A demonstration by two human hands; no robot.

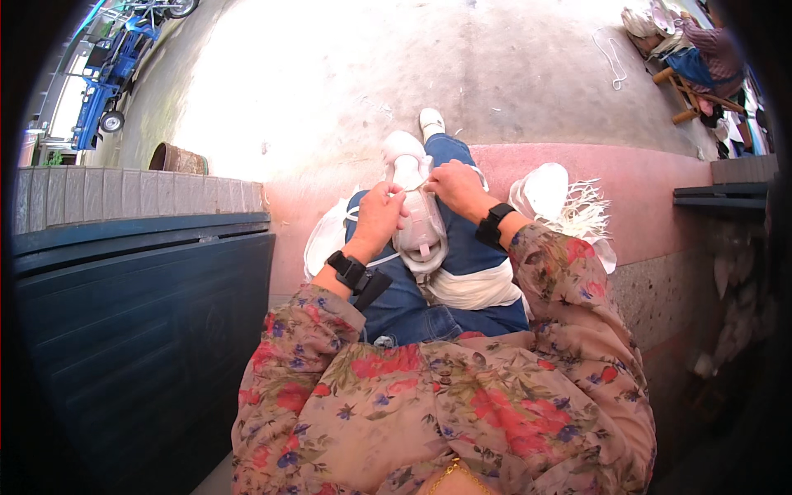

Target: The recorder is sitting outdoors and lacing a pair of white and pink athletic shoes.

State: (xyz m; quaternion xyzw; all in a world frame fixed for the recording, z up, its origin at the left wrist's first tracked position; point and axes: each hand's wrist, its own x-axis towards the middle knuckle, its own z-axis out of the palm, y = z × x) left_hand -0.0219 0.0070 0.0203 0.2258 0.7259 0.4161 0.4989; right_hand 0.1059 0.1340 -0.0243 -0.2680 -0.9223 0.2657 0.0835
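Note:
A pale white-and-pink sneaker (422, 224) rests lengthwise on my lap between my thighs, its toe pointing away from me. Over its lacing area my left hand (379, 216) is closed, thumb and fingers pinched together, with a white shoelace (353, 213) trailing out beside it. My right hand (460, 190) pinches at the shoe's other side, near the tongue; lace also shows beyond its knuckles. The fingertips hide most of the strand between them. Both wrists wear black straps.
A bundle of white laces (584, 213) lies by my right knee beside a rounded white piece (544, 190). White cloth (474, 287) wraps my right thigh. A dark blue panel (148, 330) stands at left. Another person (711, 58) sits far right; a blue cart (99, 91) stands far left.

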